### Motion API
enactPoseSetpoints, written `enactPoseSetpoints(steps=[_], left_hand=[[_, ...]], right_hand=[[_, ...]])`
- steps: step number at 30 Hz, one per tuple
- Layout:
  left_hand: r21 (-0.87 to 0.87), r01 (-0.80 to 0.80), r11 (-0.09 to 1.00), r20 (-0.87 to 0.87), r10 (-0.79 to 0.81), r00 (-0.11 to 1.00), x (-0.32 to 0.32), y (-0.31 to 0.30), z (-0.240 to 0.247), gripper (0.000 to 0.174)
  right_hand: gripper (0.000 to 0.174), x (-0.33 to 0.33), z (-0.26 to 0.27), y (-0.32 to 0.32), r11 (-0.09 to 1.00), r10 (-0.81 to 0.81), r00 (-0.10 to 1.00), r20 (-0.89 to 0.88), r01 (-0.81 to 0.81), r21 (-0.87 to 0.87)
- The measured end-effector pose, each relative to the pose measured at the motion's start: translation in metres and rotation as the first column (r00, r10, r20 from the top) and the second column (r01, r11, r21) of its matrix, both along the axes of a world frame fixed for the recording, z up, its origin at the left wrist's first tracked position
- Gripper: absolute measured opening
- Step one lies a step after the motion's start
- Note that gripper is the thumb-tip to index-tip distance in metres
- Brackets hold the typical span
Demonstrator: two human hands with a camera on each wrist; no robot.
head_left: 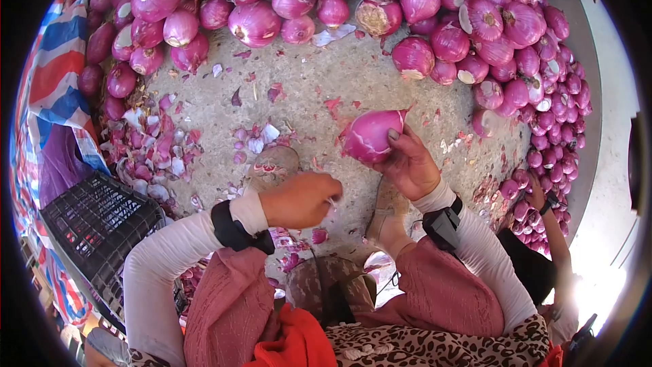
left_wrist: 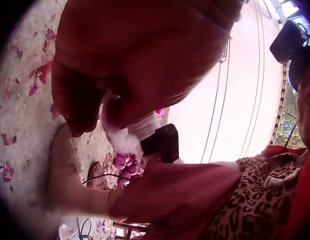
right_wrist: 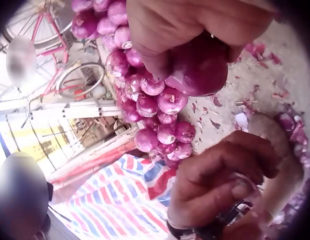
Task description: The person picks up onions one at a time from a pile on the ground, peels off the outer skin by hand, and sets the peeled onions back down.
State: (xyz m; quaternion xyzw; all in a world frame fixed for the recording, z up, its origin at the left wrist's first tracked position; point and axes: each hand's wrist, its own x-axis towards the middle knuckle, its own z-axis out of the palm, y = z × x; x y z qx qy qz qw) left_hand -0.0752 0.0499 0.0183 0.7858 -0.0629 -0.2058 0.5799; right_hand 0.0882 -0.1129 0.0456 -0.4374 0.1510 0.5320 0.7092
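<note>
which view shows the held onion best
The head view: the onion is bright and mostly uncovered. The right wrist view shows it shadowed, partly behind the right hand; the left wrist view doesn't show it.

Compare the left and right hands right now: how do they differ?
Load: the left hand seems to pinch a pale scrap, too blurred to identify; the right hand holds a purple onion.
Pose: the left hand's fingers curl in close; the right hand's wrap more widely around the onion.
Position: the right hand is farther out from the lap than the left hand.
Shared: both are bare, below pale sleeves and black wrist straps.
</note>
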Motion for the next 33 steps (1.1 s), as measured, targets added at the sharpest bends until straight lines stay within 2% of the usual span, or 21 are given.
enactPoseSetpoints(steps=[1,3,4,6,9,12,13,14,16,18,21,22,24,27,31,33], left_hand=[[0.099,-0.049,0.994,0.04,0.045,0.998,-0.004,0.004,-0.007,0.024],[0.288,-0.155,0.945,0.131,0.121,0.984,0.0,0.014,-0.01,0.036],[0.145,-0.229,0.963,0.022,0.228,0.973,0.002,0.016,-0.01,0.041],[-0.116,-0.41,0.905,-0.235,0.376,0.896,0.012,0.021,0.006,0.053],[-0.457,-0.479,0.749,-0.515,0.216,0.83,0.027,0.031,0.025,0.063],[-0.436,-0.462,0.773,-0.522,0.201,0.829,0.028,0.029,0.026,0.055],[-0.417,-0.479,0.772,-0.508,0.239,0.827,0.027,0.026,0.027,0.053],[-0.398,-0.495,0.772,-0.494,0.274,0.825,0.024,0.022,0.027,0.05],[-0.384,-0.516,0.766,-0.466,0.322,0.824,0.022,0.018,0.022,0.045],[-0.391,-0.53,0.752,-0.442,0.352,0.825,0.021,0.017,0.016,0.04],[-0.237,-0.5,0.833,-0.325,0.417,0.849,0.019,0.017,0.018,0.034],[-0.172,-0.463,0.869,-0.2,0.43,0.881,0.02,0.017,0.022,0.033],[-0.022,-0.405,0.914,0.056,0.406,0.912,0.021,0.018,0.03,0.03],[0.12,-0.335,0.935,0.2,0.308,0.93,0.021,0.017,0.029,0.028],[0.14,-0.305,0.942,0.173,0.28,0.944,0.021,0.016,0.031,0.03],[0.132,-0.313,0.941,0.191,0.285,0.939,0.021,0.016,0.03,0.029]], right_hand=[[0.054,0.0,0.002,0.0,0.999,0.015,0.997,-0.069,-0.013,0.031],[0.058,-0.003,0.004,0.002,0.995,0.072,0.997,-0.012,-0.071,0.072],[0.059,-0.005,0.004,0.002,0.991,0.099,0.995,0.017,-0.1,0.091],[0.062,-0.004,0.003,0.0,0.978,0.161,0.986,0.047,-0.166,0.125],[0.068,-0.005,0.0,-0.003,0.952,0.256,0.961,0.105,-0.27,0.144],[0.076,-0.006,0.012,0.005,0.925,0.356,0.918,0.172,-0.373,0.076],[0.079,-0.006,0.016,0.007,0.914,0.39,0.9,0.193,-0.404,0.041],[0.082,-0.007,0.014,0.007,0.886,0.454,0.841,0.294,-0.462,-0.045],[0.089,-0.009,0.006,0.005,0.813,0.575,0.674,0.464,-0.533,-0.232],[0.093,-0.013,-0.003,0.0,0.805,0.577,0.583,0.572,-0.524,-0.278],[0.092,-0.015,-0.004,-0.002,0.777,0.605,0.429,0.671,-0.502,-0.379],[0.09,-0.015,-0.002,-0.002,0.766,0.617,0.375,0.691,-0.489,-0.418],[0.085,-0.017,0.002,0.0,0.741,0.65,0.357,0.671,-0.493,-0.456],[0.08,-0.019,0.007,0.002,0.726,0.673,0.366,0.643,-0.493,-0.479],[0.075,-0.022,0.003,-0.001,0.728,0.675,0.368,0.64,-0.477,-0.493],[0.075,-0.024,0.0,-0.002,0.722,0.681,0.319,0.659,-0.441,-0.533]])
